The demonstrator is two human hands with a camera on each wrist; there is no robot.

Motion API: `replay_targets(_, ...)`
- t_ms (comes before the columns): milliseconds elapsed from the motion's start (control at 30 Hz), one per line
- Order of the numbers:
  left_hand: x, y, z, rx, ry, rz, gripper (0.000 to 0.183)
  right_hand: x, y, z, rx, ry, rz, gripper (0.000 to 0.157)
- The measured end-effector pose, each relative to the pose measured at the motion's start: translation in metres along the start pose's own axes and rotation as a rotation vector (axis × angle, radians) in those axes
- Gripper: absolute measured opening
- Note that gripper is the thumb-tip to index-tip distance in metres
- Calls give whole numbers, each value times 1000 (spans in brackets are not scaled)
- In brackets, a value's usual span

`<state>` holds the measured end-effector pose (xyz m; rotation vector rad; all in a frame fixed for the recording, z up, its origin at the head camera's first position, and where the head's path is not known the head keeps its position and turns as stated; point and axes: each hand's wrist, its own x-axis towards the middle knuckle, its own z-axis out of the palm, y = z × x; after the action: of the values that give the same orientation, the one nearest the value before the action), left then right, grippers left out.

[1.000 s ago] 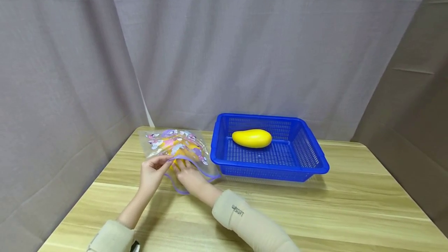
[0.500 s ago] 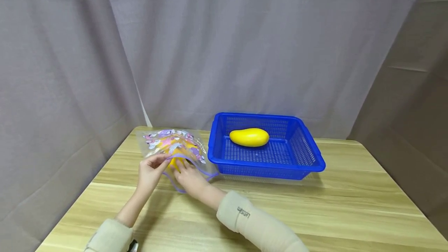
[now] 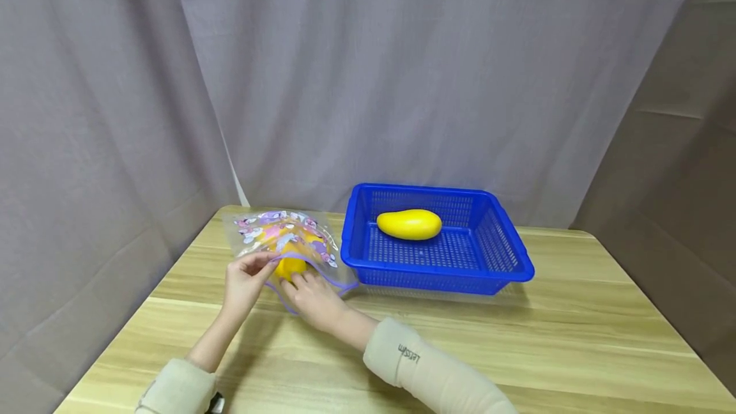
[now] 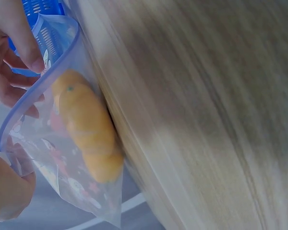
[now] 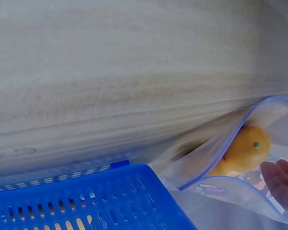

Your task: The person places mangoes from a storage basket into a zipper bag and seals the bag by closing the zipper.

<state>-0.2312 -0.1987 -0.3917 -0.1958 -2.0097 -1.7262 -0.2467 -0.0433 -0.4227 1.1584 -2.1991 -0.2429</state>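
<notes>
A clear printed zip bag with a purple edge lies at the table's left. My left hand pinches the upper edge of its mouth and lifts it; the left wrist view shows this hand at the edge. Inside are rounded orange-yellow fruits, one showing a small green stem mark. My right hand is at the mouth with its fingers loosely bent, fingertips right at the nearest fruit. In the right wrist view the right fingers reach in beside a fruit, apart from it.
To the right of the bag stands a blue plastic basket with slotted walls. A yellow mango lies in it, toward the left. The wooden table ends at a grey curtain behind.
My right hand has drawn slightly back toward me out of the bag mouth, so more of the nearest fruit shows. The left hand keeps its pinch on the edge.
</notes>
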Motion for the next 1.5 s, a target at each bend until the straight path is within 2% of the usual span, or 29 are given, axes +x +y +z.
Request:
replay_targets(133,2,1,-1,-8,5,-2,12,-1,0,-1,16,46,-13,32)
replay_targets(300,2,2,-1,-1,10,-17,13,-3,0,1,23,131,-24,41)
replay_targets(400,0,11,0,-3,6,-16,12,-5,0,0,12,155,-33,44)
replay_targets(467,-1,17,0,-2,7,-24,12,-6,0,-2,7,153,-37,41)
replay_targets(600,-2,25,0,14,6,-36,12,-7,0,-8,9,125,-41,20)
replay_targets(700,-1,20,-1,7,6,-30,13,-8,-1,-12,14,126,-49,8)
replay_targets(900,2,2,-4,-10,20,-20,13,-10,0,-15,25,185,-85,10)
replay_targets(1133,2,2,-6,-13,44,-31,14,-11,3,-17,10,323,-94,6)
replay_targets(1267,2,3,-7,-16,51,-45,14,-12,5,-19,-1,354,-96,7)
replay_targets(1400,-1,18,-6,-18,49,-47,14,-12,8,-23,-9,379,-105,4)
replay_targets(1500,-4,29,-6,-22,44,-48,14,-12,11,-25,-22,431,-134,4)
